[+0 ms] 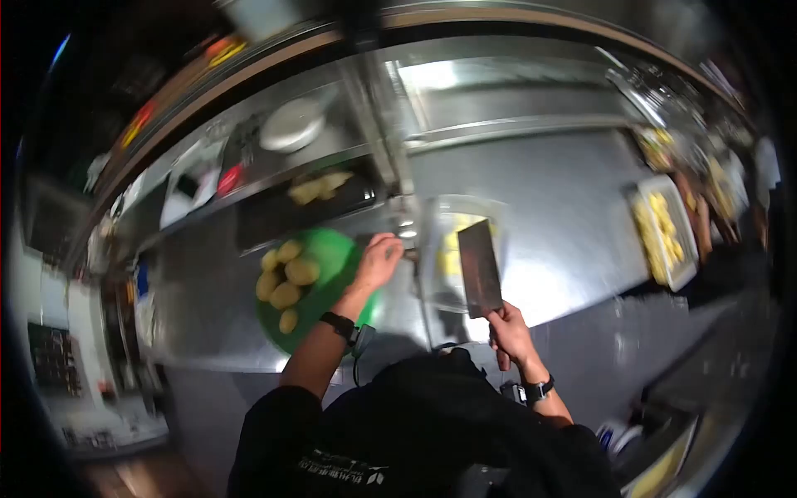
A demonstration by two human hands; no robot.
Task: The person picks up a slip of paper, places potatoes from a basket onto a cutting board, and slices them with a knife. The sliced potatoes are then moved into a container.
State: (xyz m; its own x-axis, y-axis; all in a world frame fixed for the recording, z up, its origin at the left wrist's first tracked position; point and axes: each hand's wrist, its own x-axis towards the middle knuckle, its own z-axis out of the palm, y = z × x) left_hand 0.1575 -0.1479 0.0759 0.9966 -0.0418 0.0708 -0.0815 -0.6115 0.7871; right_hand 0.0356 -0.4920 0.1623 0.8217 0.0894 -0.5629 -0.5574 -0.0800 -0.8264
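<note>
My right hand (512, 334) is wrapped round the handle of a cleaver (480, 270), its broad dark blade pointing away from me. The blade hangs over a clear container (444, 290) with pale yellow pieces (453, 245) in it and hides part of them. Over the right edge of a round green cutting board (336, 249), my left hand (379, 261) has its fingers loosely apart, with no object visible in its grasp. Several whole potatoes (300, 270) lie on the left half of that board, apart from the hand.
A white tray (686, 241) of yellow pieces stands at the right end of the steel counter (556, 199). Behind the board sits a dark tray (270, 212) with pale pieces. A white bowl (292, 124) rests on the shelf above. A metal post (386, 141) rises behind my left hand.
</note>
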